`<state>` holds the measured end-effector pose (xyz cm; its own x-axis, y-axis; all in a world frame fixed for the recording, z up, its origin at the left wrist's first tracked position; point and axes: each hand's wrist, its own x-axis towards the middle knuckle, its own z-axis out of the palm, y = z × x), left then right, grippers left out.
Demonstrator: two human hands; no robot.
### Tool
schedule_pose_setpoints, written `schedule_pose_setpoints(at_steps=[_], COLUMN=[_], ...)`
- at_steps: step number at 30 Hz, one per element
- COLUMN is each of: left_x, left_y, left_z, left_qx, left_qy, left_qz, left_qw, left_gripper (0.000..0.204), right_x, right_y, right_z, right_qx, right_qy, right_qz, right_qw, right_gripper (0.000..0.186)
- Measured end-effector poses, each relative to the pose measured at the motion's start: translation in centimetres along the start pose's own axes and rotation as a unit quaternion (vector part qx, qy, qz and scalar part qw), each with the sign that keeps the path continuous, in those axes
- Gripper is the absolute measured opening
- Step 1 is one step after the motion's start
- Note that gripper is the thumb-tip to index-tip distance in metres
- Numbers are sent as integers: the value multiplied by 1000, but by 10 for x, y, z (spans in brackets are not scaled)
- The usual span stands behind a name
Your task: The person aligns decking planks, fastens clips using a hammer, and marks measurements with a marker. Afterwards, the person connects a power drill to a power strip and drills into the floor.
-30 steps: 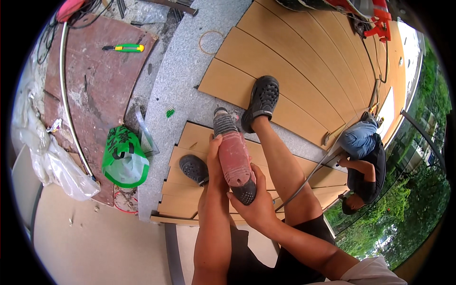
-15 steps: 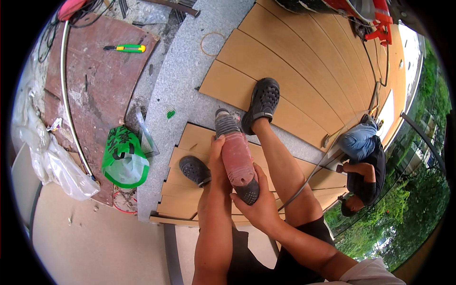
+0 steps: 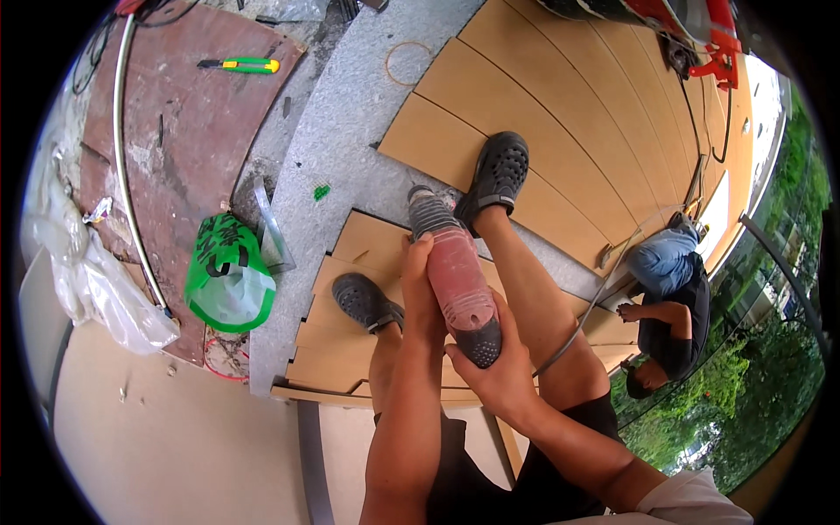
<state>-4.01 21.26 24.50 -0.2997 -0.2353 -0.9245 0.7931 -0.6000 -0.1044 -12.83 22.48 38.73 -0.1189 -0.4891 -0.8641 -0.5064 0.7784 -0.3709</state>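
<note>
Between my legs I hold a dusty red power tool (image 3: 458, 269) with a ribbed dark end pointing away and a perforated black end toward me. My left hand (image 3: 421, 278) wraps its left side, the thumb lying along the red body. My right hand (image 3: 500, 366) grips the black rear end from the right, its thumb at the near tip. Most fingers of both hands are hidden under the tool. A grey cable (image 3: 570, 337) runs from beside my right hand toward the far right; where it joins is hidden.
Tan deck boards (image 3: 525, 105) border a grey stone strip (image 3: 328, 140). Left lie a green bag (image 3: 203, 280), a metal angle piece (image 3: 273, 229), a utility knife (image 3: 241, 66) and plastic sheeting (image 3: 114, 293). A co-worker (image 3: 674, 297) crouches at right. Red equipment (image 3: 719, 52) stands far right.
The tool and both hands sit slightly farther right in the picture, with the grip unchanged. The whole view has shifted a little. The co-worker's hand has moved slightly.
</note>
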Motion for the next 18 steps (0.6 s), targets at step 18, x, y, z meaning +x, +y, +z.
schedule_pose_setpoints(at_steps=[18], left_x=[1], left_y=[-4], left_z=[4], left_qx=[25], left_qy=[24], left_qz=[17], left_qw=[999], left_gripper=[62], right_x=[2], right_y=[-4], right_z=[-8], right_qx=[-9], right_qy=[-7], right_qz=[11], right_qw=[1000], right_gripper=[93])
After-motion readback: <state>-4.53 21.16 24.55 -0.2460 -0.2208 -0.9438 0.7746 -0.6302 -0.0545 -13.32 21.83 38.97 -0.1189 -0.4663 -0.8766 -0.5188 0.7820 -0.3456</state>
